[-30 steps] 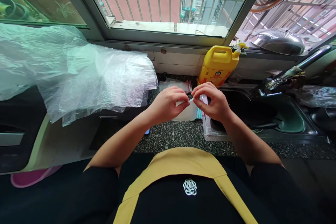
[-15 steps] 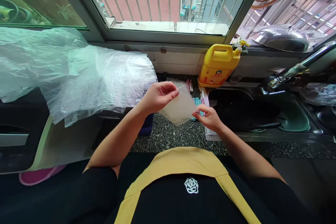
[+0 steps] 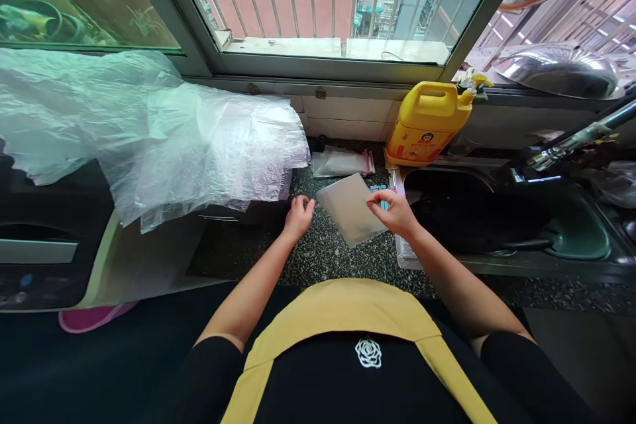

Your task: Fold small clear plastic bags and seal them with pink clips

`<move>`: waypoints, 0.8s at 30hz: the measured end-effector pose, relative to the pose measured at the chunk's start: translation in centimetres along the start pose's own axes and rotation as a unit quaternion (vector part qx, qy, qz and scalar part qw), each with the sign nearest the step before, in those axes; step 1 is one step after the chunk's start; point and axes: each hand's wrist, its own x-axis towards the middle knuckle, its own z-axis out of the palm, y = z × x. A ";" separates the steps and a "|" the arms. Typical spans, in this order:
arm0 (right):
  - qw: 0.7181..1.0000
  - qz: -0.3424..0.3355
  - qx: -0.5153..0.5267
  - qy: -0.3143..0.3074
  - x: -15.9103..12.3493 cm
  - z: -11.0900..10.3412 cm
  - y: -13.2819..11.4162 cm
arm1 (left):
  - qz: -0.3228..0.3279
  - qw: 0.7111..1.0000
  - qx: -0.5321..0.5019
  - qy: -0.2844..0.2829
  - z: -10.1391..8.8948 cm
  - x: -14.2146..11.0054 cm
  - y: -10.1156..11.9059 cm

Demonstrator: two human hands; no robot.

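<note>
A small clear zip bag [image 3: 352, 213] is held just above the speckled counter [image 3: 328, 255], and my right hand [image 3: 395, 211] pinches its right edge. My left hand [image 3: 298, 215] hovers low over the counter just left of the bag, fingers loosely curled and holding nothing. Behind the bag lie more clear zip bags with pink strips [image 3: 342, 162], and bags with blue strips [image 3: 380, 189] show beside my right hand.
A yellow jug [image 3: 427, 122] stands by the wall at the sink's [image 3: 501, 225] back left corner, with a tap [image 3: 566, 146] to its right. A large crumpled plastic sheet [image 3: 149, 132] covers the appliance on the left. The window sill runs behind.
My hands were together pinching the bag's top, then pulled apart. The left hand has let go and dropped to the counter; the right hand has lowered the bag toward the counter.
</note>
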 end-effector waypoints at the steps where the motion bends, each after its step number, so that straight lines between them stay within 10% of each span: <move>1: 1.000 -0.008 -0.011 -0.002 0.0 -0.3 0.1 | -0.015 1.000 0.014 -0.001 0.7 -0.4 -1.6; 6: 0.997 -0.051 -0.062 -0.021 0.2 -2.1 -0.6 | 0.011 0.999 0.033 -0.001 1.9 -1.5 -3.8; 10: 0.994 -0.071 -0.078 -0.042 0.5 -3.6 -1.7 | 0.124 0.992 -0.009 0.028 -0.2 -0.2 0.4; 15: 0.994 -0.065 -0.065 -0.056 0.2 -5.0 -2.6 | 0.392 0.912 -0.117 -0.013 -2.9 0.8 7.2; 24: 1.000 -0.017 -0.009 0.017 0.8 -4.5 -3.7 | 0.340 0.916 -0.150 -0.149 -3.3 0.0 11.5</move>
